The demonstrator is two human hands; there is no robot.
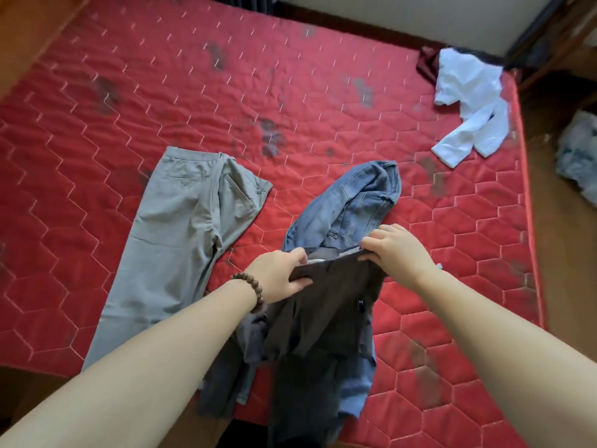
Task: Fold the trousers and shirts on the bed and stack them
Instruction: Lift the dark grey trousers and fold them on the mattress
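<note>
- Mattress, red and quilted, fills most of what I see.
- Grey-green trousers lie flat on its left side.
- Crumpled blue denim jeans sit mid-bed, under the dark grey trousers I hold up.
- White long-sleeved shirt lies at the far right corner.
- My left hand and right hand each pinch the dark trousers' top edge.

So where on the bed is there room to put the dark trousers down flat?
The widest bare patch of the red mattress lies beyond the grey trousers, left of the white shirt. A smaller one sits right of the jeans. It's crowded near the edge, where both hands hold the dark trousers over the jeans.
</note>
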